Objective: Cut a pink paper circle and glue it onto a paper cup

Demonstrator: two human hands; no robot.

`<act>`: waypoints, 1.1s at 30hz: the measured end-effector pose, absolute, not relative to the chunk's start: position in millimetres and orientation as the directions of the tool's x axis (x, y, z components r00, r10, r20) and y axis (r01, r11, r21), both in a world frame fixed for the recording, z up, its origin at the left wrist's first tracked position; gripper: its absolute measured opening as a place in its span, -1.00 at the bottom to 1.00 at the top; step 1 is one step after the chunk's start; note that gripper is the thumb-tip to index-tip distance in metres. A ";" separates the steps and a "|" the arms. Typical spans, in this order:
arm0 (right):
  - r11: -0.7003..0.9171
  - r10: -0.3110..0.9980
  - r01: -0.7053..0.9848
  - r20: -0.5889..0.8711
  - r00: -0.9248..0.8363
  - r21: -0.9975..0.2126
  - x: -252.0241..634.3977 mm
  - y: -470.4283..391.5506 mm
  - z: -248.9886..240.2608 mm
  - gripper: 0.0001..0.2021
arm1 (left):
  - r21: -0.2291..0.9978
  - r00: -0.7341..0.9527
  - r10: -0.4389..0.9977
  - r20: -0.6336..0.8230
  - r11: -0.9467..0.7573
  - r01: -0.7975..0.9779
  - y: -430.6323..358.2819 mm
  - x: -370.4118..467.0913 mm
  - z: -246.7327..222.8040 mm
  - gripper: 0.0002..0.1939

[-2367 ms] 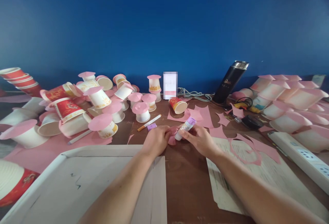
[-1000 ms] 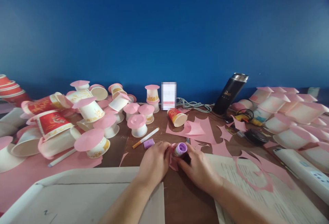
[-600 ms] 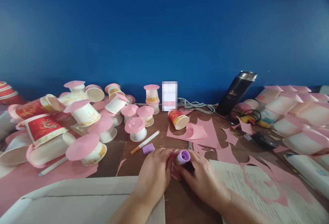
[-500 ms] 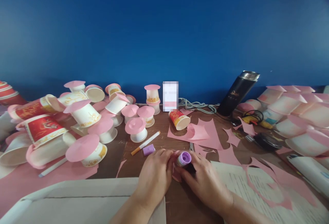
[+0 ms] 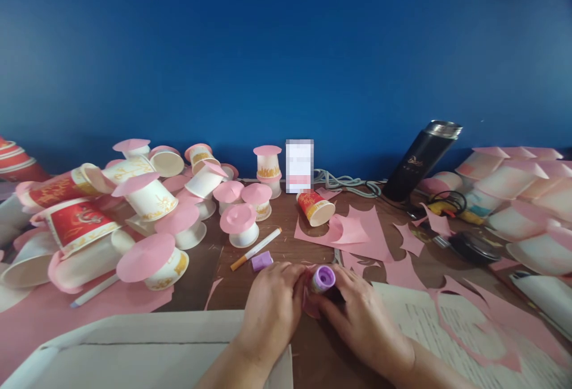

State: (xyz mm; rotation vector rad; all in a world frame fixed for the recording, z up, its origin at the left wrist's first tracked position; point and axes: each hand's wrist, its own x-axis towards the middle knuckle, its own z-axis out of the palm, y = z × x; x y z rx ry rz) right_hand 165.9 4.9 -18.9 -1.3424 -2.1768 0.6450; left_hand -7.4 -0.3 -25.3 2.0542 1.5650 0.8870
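My right hand is closed around a purple glue stick, whose hollow base points up toward me. Beside it, my left hand has its fingers bent against a small piece of pink paper, mostly hidden between the two hands. The glue's tip is out of sight. Just beyond my left fingers lies the purple glue cap, with an orange-and-white marker behind it. Farther back, a red paper cup rests on its side on cut pink paper.
Many paper cups with pink discs are heaped at left, more cups at right. A black thermos leans on the blue wall. A white board lies front left; printed sheets and paper scraps lie front right.
The view has shifted slightly, so things at the right appear a little farther right. Both hands keep nearly the same pose around the glue stick and pink paper.
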 end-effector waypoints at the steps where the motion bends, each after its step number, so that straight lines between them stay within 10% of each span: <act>1: 0.401 0.907 0.673 0.164 -0.389 -0.622 165.3 4.5 -18.5 -0.84 | 0.662 0.168 0.957 0.236 -0.285 0.693 -0.2 -7.0 -25.0 -0.77; 29: 0.435 0.892 0.739 0.133 -0.432 -0.515 164.0 -10.0 -0.6 -0.78 | 0.534 0.239 0.946 0.220 -0.322 0.781 1.8 -8.9 -18.2 -0.82; 33: 0.374 0.914 0.656 0.142 -0.380 -0.655 168.4 -7.5 -1.8 -0.82 | 0.520 0.240 0.946 0.218 -0.321 0.792 1.6 -9.4 -19.5 -0.84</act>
